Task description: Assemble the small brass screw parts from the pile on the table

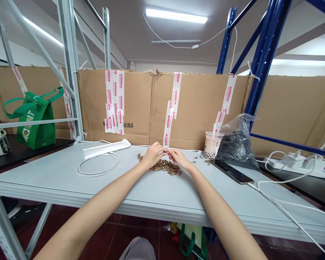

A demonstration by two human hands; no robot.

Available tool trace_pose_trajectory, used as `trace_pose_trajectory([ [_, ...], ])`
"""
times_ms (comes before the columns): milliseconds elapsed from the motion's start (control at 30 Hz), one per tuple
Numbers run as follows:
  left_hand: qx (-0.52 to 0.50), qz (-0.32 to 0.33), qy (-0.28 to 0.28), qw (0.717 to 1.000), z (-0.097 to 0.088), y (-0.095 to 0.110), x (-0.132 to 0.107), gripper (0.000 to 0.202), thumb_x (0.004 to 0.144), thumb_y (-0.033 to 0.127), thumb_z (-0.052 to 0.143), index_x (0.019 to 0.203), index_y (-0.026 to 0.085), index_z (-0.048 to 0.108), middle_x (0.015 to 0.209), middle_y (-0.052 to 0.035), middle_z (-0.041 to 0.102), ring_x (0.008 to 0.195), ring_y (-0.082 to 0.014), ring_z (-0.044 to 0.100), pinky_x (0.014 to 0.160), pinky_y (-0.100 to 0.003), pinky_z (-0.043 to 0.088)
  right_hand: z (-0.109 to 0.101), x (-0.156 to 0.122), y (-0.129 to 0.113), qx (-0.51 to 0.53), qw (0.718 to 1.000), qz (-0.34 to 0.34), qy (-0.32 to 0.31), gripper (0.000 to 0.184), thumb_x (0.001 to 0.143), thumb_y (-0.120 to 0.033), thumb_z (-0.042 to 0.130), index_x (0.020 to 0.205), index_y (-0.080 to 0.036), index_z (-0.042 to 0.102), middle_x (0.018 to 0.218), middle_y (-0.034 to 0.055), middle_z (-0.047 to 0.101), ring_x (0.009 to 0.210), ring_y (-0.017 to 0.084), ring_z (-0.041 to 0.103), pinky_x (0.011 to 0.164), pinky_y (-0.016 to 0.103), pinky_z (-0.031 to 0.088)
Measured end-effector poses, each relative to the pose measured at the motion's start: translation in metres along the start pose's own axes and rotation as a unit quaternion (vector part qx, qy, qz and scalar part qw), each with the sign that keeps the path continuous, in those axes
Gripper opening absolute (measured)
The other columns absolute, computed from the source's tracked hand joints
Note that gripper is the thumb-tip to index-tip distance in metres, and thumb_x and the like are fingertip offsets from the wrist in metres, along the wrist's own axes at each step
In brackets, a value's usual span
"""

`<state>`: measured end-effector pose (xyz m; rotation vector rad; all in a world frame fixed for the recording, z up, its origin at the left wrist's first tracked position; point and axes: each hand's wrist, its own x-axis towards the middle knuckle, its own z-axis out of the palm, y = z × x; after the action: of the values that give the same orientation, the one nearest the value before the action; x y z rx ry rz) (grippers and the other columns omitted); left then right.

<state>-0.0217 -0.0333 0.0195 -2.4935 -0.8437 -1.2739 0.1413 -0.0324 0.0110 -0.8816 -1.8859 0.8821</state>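
Note:
Over a pile of small brass-coloured metal pieces [166, 167], which look like screws or similar fasteners, my two hands meet fingertip to fingertip. My left hand [153, 154] is closed in a pinch, its fingers hiding part of the pile. From the other side, my right hand [178, 158] also pinches, its thumb and forefinger touching or almost touching the left fingertips. A tiny item seems to be between them, too small to name. To the right of my right hand lie several loose greyish small metal pieces [207, 161].
On the right stand a bubble tea cup [211, 145], a plastic bag with dark contents [237, 144] and a phone [233, 171] with a white cable. At left lie a white strip-shaped item [107, 148] and a coiled cable [97, 174]. Cardboard [141, 108] walls the back.

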Motion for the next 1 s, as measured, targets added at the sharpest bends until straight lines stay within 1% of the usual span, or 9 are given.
trace_pose_trajectory([
  [167, -0.001, -0.005, 0.006, 1.0, -0.0003, -0.0012, -0.0001, 0.017, 0.079, 0.029, 0.052, 0.084, 0.019, 0.065, 0.074, -0.0017, 0.062, 0.077, -0.0149, 0.044, 0.069, -0.026, 0.038, 0.0012, -0.0012, -0.0027, -0.031, 0.999, -0.02, 0.0, 0.04, 0.076, -0.055, 0.038, 0.064, -0.017, 0.039, 0.055, -0.0041, 0.032, 0.047, 0.007, 0.027, 0.044, 0.021, 0.022],
  [367, 0.0, -0.021, -0.018, 1.0, -0.0002, 0.0011, -0.0008, 0.015, 0.076, 0.03, 0.055, 0.082, 0.021, 0.066, 0.074, -0.0014, 0.062, 0.077, -0.0151, 0.045, 0.067, -0.025, 0.038, 0.0026, -0.004, -0.0064, -0.055, 0.998, -0.006, 0.022, 0.045, 0.079, -0.055, 0.031, 0.055, -0.017, 0.031, 0.052, -0.0038, 0.026, 0.048, 0.007, 0.022, 0.046, 0.023, 0.018],
  [500, 0.008, -0.024, -0.018, 1.0, -0.0015, 0.0013, -0.0006, 0.016, 0.077, 0.03, 0.054, 0.083, 0.02, 0.065, 0.073, -0.0012, 0.062, 0.077, -0.0152, 0.045, 0.067, -0.025, 0.037, 0.0004, -0.0044, -0.0065, -0.057, 0.998, -0.008, 0.014, 0.042, 0.077, -0.055, 0.035, 0.061, -0.017, 0.038, 0.054, -0.0037, 0.03, 0.049, 0.008, 0.026, 0.047, 0.022, 0.021],
  [600, 0.004, -0.009, -0.026, 1.0, -0.0026, 0.0005, -0.0004, 0.017, 0.078, 0.03, 0.053, 0.084, 0.02, 0.065, 0.074, -0.0016, 0.062, 0.077, -0.015, 0.045, 0.068, -0.025, 0.037, -0.0018, -0.0042, -0.0059, -0.068, 0.997, -0.021, 0.006, 0.04, 0.077, -0.053, 0.038, 0.062, -0.016, 0.041, 0.055, -0.0032, 0.034, 0.05, 0.008, 0.03, 0.049, 0.022, 0.024],
  [700, -0.005, -0.002, -0.034, 0.999, -0.0022, 0.0005, -0.0004, 0.018, 0.078, 0.032, 0.052, 0.084, 0.021, 0.065, 0.075, -0.0012, 0.063, 0.077, -0.0147, 0.045, 0.068, -0.025, 0.037, -0.0028, -0.0044, -0.0055, -0.075, 0.997, -0.035, 0.003, 0.043, 0.079, -0.052, 0.035, 0.056, -0.016, 0.038, 0.053, -0.0032, 0.033, 0.05, 0.008, 0.029, 0.05, 0.022, 0.023],
  [833, -0.007, -0.018, -0.042, 0.999, -0.0003, 0.0029, -0.0006, 0.017, 0.077, 0.033, 0.053, 0.084, 0.022, 0.065, 0.074, -0.0006, 0.063, 0.076, -0.015, 0.045, 0.068, -0.025, 0.037, -0.0018, -0.0047, -0.0038, -0.057, 0.998, -0.025, 0.005, 0.047, 0.08, -0.054, 0.03, 0.052, -0.017, 0.033, 0.05, -0.0033, 0.031, 0.048, 0.008, 0.027, 0.049, 0.023, 0.022],
  [933, -0.004, -0.026, -0.04, 0.999, -0.0002, 0.0046, -0.0007, 0.015, 0.077, 0.031, 0.053, 0.082, 0.023, 0.065, 0.074, 0.0001, 0.063, 0.076, -0.015, 0.045, 0.068, -0.025, 0.036, -0.0015, -0.0041, -0.0014, -0.045, 0.999, -0.01, 0.013, 0.047, 0.079, -0.057, 0.03, 0.057, -0.016, 0.04, 0.051, -0.0032, 0.034, 0.048, 0.008, 0.028, 0.048, 0.023, 0.023],
  [1000, 0.0, -0.031, -0.036, 0.999, -0.0006, 0.0049, -0.0009, 0.015, 0.078, 0.031, 0.053, 0.08, 0.022, 0.065, 0.073, 0.0001, 0.062, 0.076, -0.015, 0.045, 0.068, -0.025, 0.036, -0.0026, -0.0037, -0.0007, -0.047, 0.999, -0.001, 0.019, 0.044, 0.076, -0.057, 0.036, 0.064, -0.016, 0.045, 0.053, -0.0037, 0.035, 0.048, 0.008, 0.029, 0.047, 0.022, 0.024],
])
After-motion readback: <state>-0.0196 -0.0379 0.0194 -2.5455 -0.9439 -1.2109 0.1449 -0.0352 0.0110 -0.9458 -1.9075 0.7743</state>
